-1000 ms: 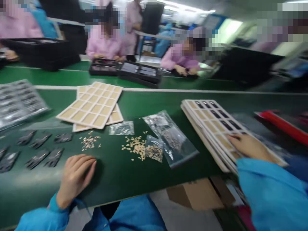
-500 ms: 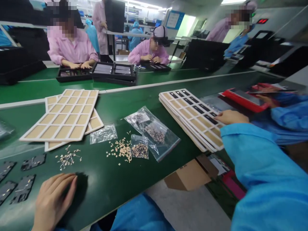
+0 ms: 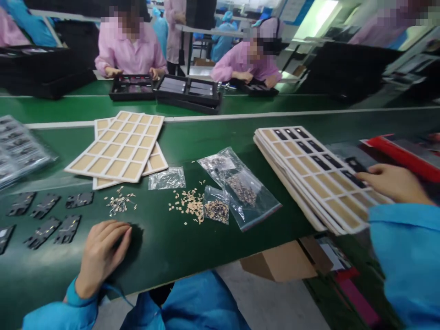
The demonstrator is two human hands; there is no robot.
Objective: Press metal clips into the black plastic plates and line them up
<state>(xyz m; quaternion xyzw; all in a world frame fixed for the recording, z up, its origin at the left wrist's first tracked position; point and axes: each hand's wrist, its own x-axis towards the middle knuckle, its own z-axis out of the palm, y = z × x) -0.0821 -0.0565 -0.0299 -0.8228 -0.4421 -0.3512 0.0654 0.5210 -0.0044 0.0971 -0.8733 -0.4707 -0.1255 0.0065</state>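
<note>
My left hand (image 3: 105, 252) rests on the green table, fingers loosely curled and thumb apart, with nothing visible in it. Just beyond it lies a pile of small metal pieces (image 3: 119, 202). Several black phone-part plates (image 3: 43, 231) lie to its left. My right hand (image 3: 395, 181) is at the right edge of a stack of white-framed trays (image 3: 309, 174), thumb and fingers closed at the end of a small black part (image 3: 354, 178) in a tray cell. Another black part (image 3: 355, 163) lies beside the fingertips. More black parts fill the tray's upper cells.
Two overlapping compartment trays (image 3: 117, 146) lie at the back left, near a bagged tray of parts (image 3: 20, 149). Mid-table are tan bits (image 3: 190, 204), a small filled bag (image 3: 216, 206) and larger clear bags (image 3: 247, 192). Co-workers in pink sit opposite; a cardboard box (image 3: 285, 261) stands below the edge.
The view has turned left and down, so the table things appear shifted right. My right hand stays at the tray's right edge; my left hand still rests on the table.
</note>
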